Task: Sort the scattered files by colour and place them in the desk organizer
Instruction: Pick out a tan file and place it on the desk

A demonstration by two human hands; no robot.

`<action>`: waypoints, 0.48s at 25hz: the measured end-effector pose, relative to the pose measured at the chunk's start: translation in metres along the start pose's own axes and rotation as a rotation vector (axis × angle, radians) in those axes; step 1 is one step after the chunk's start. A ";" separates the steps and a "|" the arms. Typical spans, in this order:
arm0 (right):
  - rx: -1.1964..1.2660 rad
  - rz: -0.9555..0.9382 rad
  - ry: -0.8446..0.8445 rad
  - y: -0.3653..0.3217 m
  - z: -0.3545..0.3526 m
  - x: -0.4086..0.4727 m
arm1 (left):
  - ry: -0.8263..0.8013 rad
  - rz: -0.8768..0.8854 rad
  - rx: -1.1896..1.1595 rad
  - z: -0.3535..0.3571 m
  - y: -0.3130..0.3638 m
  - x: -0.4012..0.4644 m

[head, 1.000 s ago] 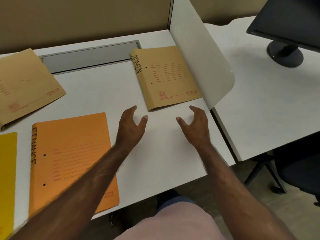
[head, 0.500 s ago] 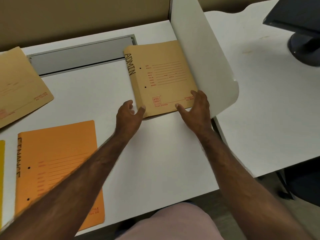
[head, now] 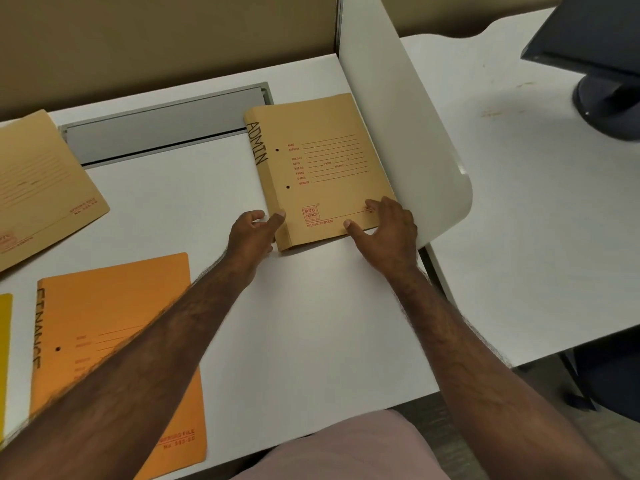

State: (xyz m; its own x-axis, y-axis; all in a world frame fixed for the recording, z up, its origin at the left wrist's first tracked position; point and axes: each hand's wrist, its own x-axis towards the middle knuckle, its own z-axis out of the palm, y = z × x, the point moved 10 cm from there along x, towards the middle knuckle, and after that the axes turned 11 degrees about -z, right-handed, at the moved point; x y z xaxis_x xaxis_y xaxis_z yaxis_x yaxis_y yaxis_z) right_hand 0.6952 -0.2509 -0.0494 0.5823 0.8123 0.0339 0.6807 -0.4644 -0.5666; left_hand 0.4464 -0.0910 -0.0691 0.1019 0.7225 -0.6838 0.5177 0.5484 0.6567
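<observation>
A tan file marked ADMIN (head: 322,157) lies flat on the white desk (head: 311,323) against the white divider. My left hand (head: 254,235) pinches its near left corner at the spine, thumb on top. My right hand (head: 386,230) holds its near right corner, thumb and fingers on the cover. An orange file marked FINANCE (head: 104,317) lies at the near left, partly under my left forearm. A second tan file (head: 38,188) lies at the far left. A yellow file (head: 5,348) shows at the left edge. No desk organizer is in view.
A curved white divider (head: 408,133) stands right of the ADMIN file. A grey cable tray (head: 156,129) runs along the back of the desk. A dark monitor stand (head: 606,98) sits on the neighbouring desk at the right. A brown partition wall closes the back.
Both hands reached forward from the bare desk to the ADMIN file's near corners and now hold it. The file has not visibly lifted.
</observation>
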 end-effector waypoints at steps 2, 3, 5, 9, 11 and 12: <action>-0.011 -0.007 -0.025 -0.002 0.001 -0.002 | -0.013 -0.014 -0.020 0.004 0.002 0.001; -0.013 -0.011 -0.029 -0.004 0.001 -0.004 | -0.021 -0.020 -0.047 0.006 0.002 0.000; -0.020 -0.019 -0.033 -0.008 0.002 -0.011 | -0.043 -0.046 -0.099 0.011 -0.001 -0.002; -0.050 -0.029 -0.058 -0.016 0.008 -0.030 | -0.135 -0.120 -0.221 0.027 -0.019 -0.005; -0.061 -0.032 -0.086 -0.019 0.010 -0.037 | -0.153 -0.108 -0.254 0.028 -0.022 -0.009; -0.059 -0.032 -0.099 -0.020 0.010 -0.040 | -0.155 -0.089 -0.252 0.026 -0.021 -0.011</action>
State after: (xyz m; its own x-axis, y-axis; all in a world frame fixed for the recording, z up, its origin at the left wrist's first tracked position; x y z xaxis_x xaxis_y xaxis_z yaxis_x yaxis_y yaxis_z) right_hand 0.6539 -0.2710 -0.0475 0.5153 0.8564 -0.0319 0.7247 -0.4553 -0.5172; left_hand 0.4563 -0.1219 -0.0836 0.2036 0.6046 -0.7701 0.3057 0.7079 0.6367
